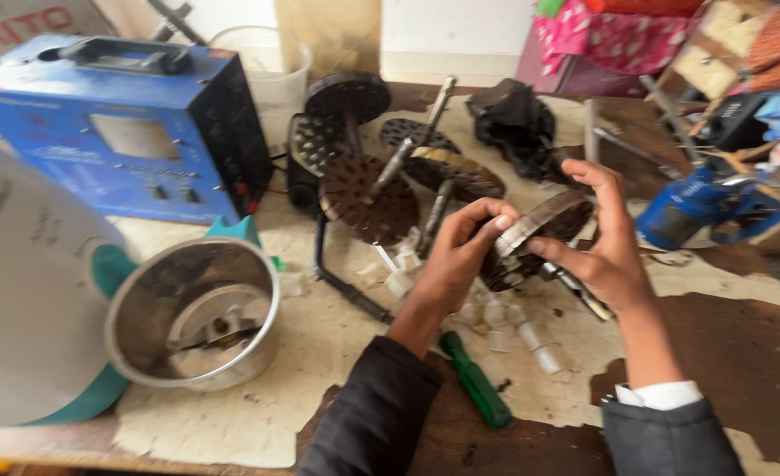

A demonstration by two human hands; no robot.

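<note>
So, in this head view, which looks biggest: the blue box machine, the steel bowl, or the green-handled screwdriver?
Largest to smallest as they look here:
1. Blue box-shaped machine with black handle
2. Round steel bowl, though it lies nearer the camera
3. Green-handled screwdriver

A blue metal box point(117, 128), a green-handled screwdriver point(475, 380), a silvery steel bowl point(194, 310), dark brown perforated discs point(368, 196).

metal disc point(531, 238) | round, dark (rusty) | tilted, held above bench
</note>
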